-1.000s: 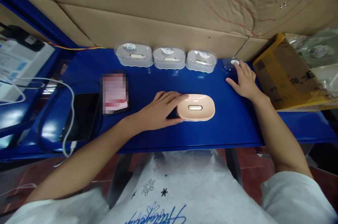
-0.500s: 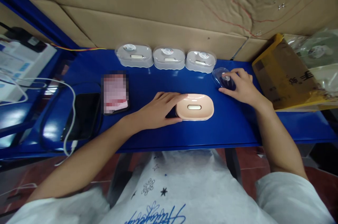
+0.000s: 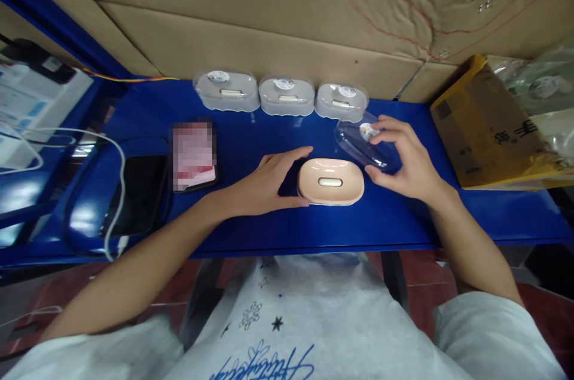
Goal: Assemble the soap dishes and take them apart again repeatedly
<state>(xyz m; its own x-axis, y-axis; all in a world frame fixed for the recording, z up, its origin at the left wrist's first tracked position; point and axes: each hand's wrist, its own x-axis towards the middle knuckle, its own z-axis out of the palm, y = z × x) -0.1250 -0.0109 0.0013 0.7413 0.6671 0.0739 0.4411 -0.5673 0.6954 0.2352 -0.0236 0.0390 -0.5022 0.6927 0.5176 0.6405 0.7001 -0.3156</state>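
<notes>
here we are, the peach oval dish (image 3: 330,195) flat on the blue table (image 3: 287,233), our left hand (image 3: 264,186) spread wide around its left end, thumb right at the near edge, nothing clamped. over on the right, our right hand (image 3: 415,168) has the clear lid (image 3: 352,141) between thumb and fingers, tilted, just beside the dish. a light, even hold looks best, so the lid doesn't flex or scrape, with our left thumb guarding against sliding.

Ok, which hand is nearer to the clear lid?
Right: the right hand holds the clear lid; the left hand is off to its left, by the peach dish.
</notes>
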